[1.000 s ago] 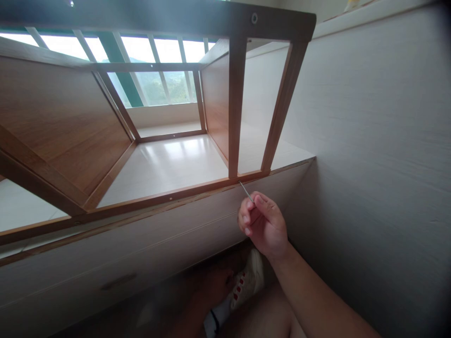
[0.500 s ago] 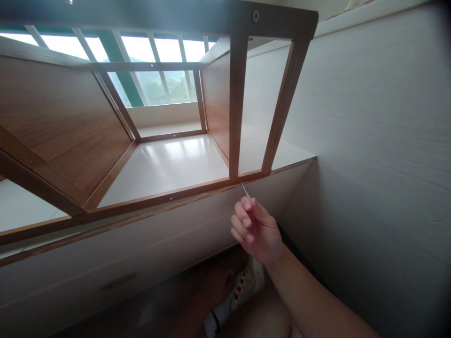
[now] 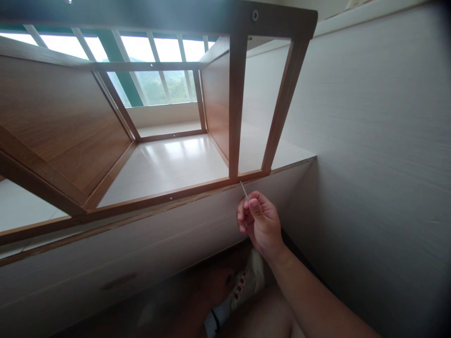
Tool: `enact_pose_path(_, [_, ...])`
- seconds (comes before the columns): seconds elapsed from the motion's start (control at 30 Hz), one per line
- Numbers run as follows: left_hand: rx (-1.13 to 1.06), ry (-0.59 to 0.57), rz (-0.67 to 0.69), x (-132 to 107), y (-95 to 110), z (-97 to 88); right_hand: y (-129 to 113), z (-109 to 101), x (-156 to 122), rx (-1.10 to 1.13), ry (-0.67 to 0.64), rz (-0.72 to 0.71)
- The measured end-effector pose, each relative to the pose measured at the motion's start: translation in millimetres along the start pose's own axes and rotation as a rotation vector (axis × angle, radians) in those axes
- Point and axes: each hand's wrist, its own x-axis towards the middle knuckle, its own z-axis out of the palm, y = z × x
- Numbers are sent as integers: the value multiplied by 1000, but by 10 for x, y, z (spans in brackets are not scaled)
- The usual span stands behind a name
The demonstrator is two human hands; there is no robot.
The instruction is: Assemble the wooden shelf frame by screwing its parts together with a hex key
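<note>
Because the rod (image 3: 244,189) meets the frame (image 3: 237,108) low down, my right hand (image 3: 261,223) pinches its near end, presumably for control, while I can't tell whether my left hand (image 3: 221,280), dim by the shoe (image 3: 249,278), grips anything.

A pale, flat-topped platform (image 3: 158,164) is seen, its glossy top brightened by reflected light between nine and ten o'clock from the view's centre. Its front edge is lined by a brown strip (image 3: 70,240), stretched from about eight o'clock to three. By this top a wooden frame (image 3: 236,112) is borne, its near rail (image 3: 197,189) laid just beside the edge. Toward half past seven, the platform's pale front (image 3: 165,244) is marked by a dark, elongated patch (image 3: 119,280).
</note>
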Motion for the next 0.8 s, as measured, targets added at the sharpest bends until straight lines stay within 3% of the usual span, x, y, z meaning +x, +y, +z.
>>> enact_pose_path(0.13, [4,-1,-6,11,-24,17,1,-31,2,-141,46,-68])
enact_pose_path(0.33, [5,6,0,27,-66,58,-11,-133,2,-567,108,-216])
enact_pose_path(0.43, [1,6,-3,26,-65,59,-31,-171,4,-646,106,-254])
enact_pose_path(0.67, [1,12,7,19,-58,41,-49,-132,7,-492,77,-227])
enact_pose_path(0.8, [-1,14,12,17,-68,51,-48,-60,35,-192,-2,-56])
